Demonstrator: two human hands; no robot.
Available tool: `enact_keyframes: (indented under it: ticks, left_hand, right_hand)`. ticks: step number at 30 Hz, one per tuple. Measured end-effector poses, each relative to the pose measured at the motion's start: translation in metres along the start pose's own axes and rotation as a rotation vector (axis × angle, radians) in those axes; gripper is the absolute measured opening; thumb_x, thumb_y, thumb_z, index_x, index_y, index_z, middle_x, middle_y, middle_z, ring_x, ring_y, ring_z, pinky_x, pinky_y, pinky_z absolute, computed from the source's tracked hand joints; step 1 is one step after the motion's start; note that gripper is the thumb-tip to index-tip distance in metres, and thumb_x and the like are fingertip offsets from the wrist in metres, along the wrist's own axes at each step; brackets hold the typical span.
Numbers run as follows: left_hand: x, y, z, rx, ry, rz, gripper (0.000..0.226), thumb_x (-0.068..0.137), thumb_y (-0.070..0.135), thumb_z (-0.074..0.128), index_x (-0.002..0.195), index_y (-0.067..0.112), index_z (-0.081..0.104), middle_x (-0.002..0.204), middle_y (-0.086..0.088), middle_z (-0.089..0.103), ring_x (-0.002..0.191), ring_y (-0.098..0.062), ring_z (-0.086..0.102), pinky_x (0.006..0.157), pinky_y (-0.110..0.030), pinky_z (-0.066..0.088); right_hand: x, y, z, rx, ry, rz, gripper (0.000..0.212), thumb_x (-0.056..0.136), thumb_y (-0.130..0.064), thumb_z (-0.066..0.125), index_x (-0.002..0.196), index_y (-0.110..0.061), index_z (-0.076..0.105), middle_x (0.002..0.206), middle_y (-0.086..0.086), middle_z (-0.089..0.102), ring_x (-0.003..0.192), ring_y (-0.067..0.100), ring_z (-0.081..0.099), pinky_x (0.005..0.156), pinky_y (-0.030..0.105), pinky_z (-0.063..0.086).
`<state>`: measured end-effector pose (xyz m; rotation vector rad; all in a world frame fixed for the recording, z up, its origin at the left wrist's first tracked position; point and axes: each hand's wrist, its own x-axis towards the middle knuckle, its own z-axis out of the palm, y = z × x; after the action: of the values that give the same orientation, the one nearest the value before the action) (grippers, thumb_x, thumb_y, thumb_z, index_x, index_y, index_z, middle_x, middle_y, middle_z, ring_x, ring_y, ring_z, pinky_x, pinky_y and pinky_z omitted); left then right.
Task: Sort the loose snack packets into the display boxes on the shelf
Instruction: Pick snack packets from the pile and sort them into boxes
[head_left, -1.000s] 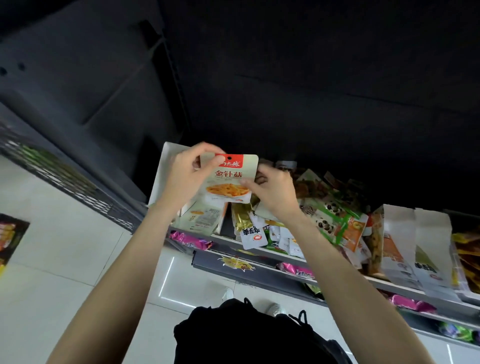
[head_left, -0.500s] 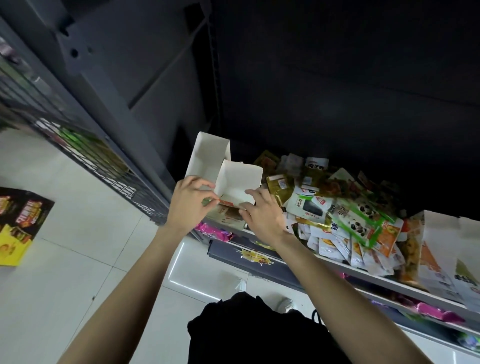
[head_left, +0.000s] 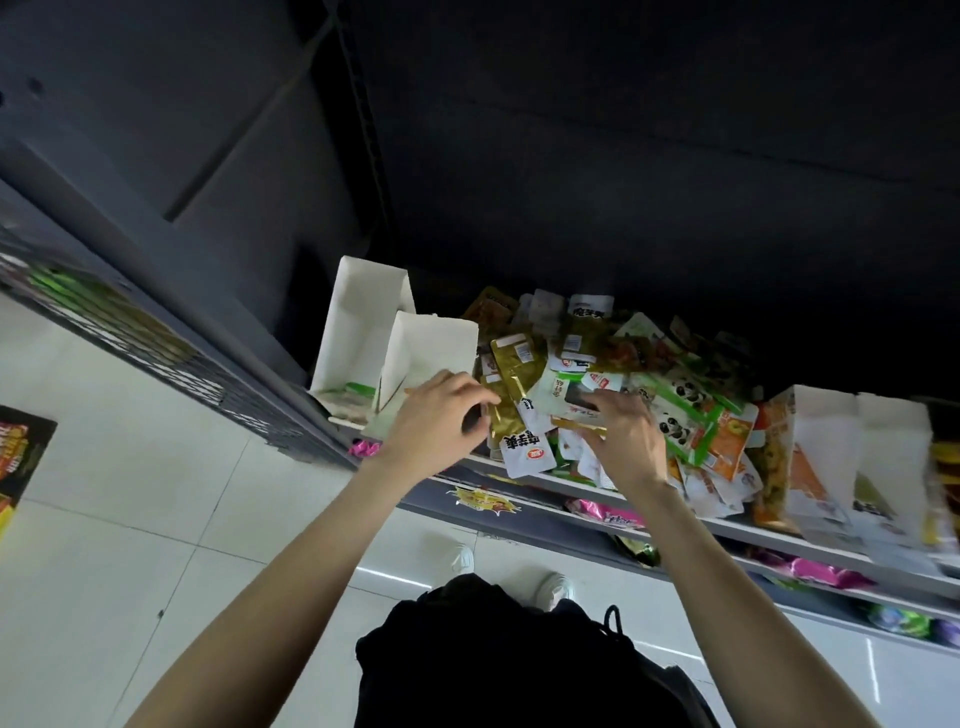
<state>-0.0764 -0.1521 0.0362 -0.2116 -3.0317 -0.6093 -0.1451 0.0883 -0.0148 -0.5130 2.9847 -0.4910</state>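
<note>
Both hands have left the box (head_left: 431, 348), so the white packet I held a second ago is filed. My left hand (head_left: 434, 426) hangs loosely curled, empty, just right of the box; my right hand (head_left: 626, 441) pinches a gold packet (head_left: 579, 427) from the pile (head_left: 649, 374) further right, so another sort begins.

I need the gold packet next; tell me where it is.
The gold packet lies at the pile's left edge, right of the white box, by the left hand.
</note>
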Motion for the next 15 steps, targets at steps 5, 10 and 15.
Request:
enact_keyframes:
  ticks: [5, 10, 15]
  left_hand:
    - [0.05, 0.029, 0.046, -0.088, -0.138, -0.05, 0.045, 0.09, 0.036, 0.058, 0.133, 0.023, 0.049, 0.133, 0.003, 0.052, 0.12, -0.016, 0.05, 0.095, -0.028, 0.047]
    - [0.084, 0.041, 0.056, -0.115, -0.146, -0.037, 0.03, 0.088, 0.032, 0.063, 0.118, 0.028, 0.063, 0.121, 0.008, 0.063, 0.103, -0.011, 0.061, 0.082, -0.026, 0.052]
    - [0.09, 0.044, 0.058, -0.052, -0.204, -0.018, 0.022, 0.091, 0.036, 0.057, 0.109, 0.029, 0.069, 0.097, 0.007, 0.072, 0.05, 0.001, 0.048, 0.048, -0.015, 0.033]
  right_hand:
    - [0.01, 0.006, -0.017, -0.034, -0.101, 0.019, 0.019, 0.094, -0.019, 0.055, 0.104, -0.022, 0.071, 0.094, 0.004, 0.072, 0.084, 0.025, 0.066, 0.07, 0.032, 0.051]
    - [0.021, 0.007, -0.035, -0.018, -0.049, 0.064, 0.02, 0.089, -0.007, 0.055, 0.098, -0.019, 0.069, 0.093, 0.005, 0.07, 0.079, 0.024, 0.064, 0.065, 0.029, 0.047]
    - [0.022, 0.022, -0.043, 0.266, -0.215, 0.161, 0.007, 0.084, -0.024, 0.07, 0.091, -0.023, 0.069, 0.096, -0.003, 0.069, 0.08, 0.011, 0.059, 0.061, 0.017, 0.041]
